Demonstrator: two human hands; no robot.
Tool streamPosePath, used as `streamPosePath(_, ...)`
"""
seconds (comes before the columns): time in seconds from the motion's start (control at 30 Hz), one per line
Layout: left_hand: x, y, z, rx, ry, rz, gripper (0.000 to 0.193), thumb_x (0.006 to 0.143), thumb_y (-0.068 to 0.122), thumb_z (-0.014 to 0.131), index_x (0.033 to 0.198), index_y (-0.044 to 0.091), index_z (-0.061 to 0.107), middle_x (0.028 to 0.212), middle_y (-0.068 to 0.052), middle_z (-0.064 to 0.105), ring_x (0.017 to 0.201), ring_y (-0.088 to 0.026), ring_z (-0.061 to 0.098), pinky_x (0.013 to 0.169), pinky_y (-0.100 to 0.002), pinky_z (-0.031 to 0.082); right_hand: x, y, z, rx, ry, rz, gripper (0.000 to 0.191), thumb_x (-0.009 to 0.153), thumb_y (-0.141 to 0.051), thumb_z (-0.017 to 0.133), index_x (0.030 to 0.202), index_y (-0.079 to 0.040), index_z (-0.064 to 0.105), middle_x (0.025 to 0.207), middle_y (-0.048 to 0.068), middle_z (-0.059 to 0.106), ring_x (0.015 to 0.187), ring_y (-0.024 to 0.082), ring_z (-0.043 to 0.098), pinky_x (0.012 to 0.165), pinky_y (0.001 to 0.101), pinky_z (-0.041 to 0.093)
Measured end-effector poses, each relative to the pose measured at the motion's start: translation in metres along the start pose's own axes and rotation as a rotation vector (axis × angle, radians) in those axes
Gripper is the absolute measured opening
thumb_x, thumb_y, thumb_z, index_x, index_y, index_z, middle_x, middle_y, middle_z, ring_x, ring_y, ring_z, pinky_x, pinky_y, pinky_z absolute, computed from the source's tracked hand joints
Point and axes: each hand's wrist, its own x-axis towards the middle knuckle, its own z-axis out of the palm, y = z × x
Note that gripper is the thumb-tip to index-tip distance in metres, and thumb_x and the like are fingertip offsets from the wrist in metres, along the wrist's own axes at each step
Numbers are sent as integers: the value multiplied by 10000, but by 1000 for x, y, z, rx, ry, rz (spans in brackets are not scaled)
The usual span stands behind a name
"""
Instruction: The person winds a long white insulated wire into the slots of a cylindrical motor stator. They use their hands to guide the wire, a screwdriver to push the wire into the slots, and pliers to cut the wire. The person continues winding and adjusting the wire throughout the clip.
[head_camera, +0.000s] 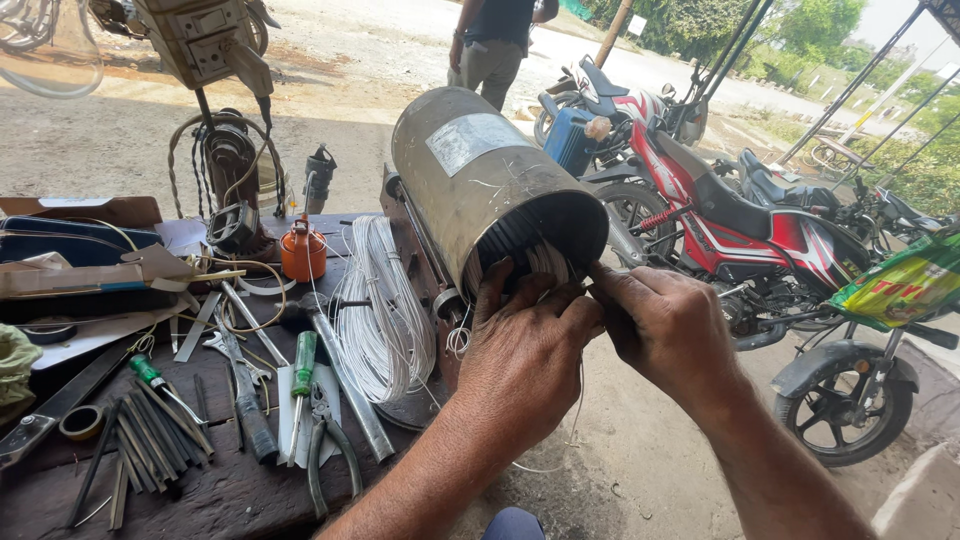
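Observation:
A large grey metal cylinder, a motor stator (480, 180), lies on its side at the workbench edge with its open end facing me. White winding wire shows inside its slotted bore. My left hand (525, 355) presses its fingers on the wire at the lower rim of the opening. My right hand (665, 330) pinches thin white wire right beside it, at the rim's lower right. A loose strand hangs below both hands.
A coil of white wire (380, 300) lies on the wooden bench (220, 495) with pliers (325, 440), green screwdrivers (300, 375), metal strips and an orange oil can (303, 250). Red motorcycles (760, 230) stand right. A person (490, 45) stands behind.

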Motion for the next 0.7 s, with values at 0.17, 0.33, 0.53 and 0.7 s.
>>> streamPosePath(0.17, 0, 0, 1, 4, 9, 6, 232, 871, 45, 567, 1065, 95, 683, 1085, -122, 727, 1209, -344, 604, 1180, -639, 174, 3, -4, -1, -178, -20, -74, 445, 749, -80, 778, 1192, -106, 750, 743, 88, 592, 696, 295, 658, 604, 443, 537)
streamPosePath(0.33, -1, -1, 0, -5, 14, 2, 186, 930, 114, 581, 1098, 89, 656, 1010, -121, 727, 1202, -347, 605, 1175, -634, 186, 15, -5, -5, -192, -95, -26, 413, 749, -109, 796, 1160, -121, 768, 726, 102, 606, 673, 315, 657, 588, 456, 536)
streamPosePath(0.53, -2, -3, 0, -46, -7, -10, 145, 939, 122, 600, 1068, 61, 624, 913, -163, 695, 1153, -346, 623, 1175, -653, 188, 22, -10, -7, -197, -153, -19, 382, 731, -132, 807, 1107, -106, 744, 794, 110, 675, 726, 335, 692, 637, 465, 563)
streamPosePath(0.7, -8, -8, -2, -61, -40, 22, 174, 827, 48, 614, 1002, 42, 616, 935, -174, 689, 1154, -355, 626, 1222, -639, 216, 22, -17, 1, -137, -101, -57, 448, 678, -100, 776, 1122, -65, 721, 875, 135, 704, 738, 349, 698, 630, 457, 568)
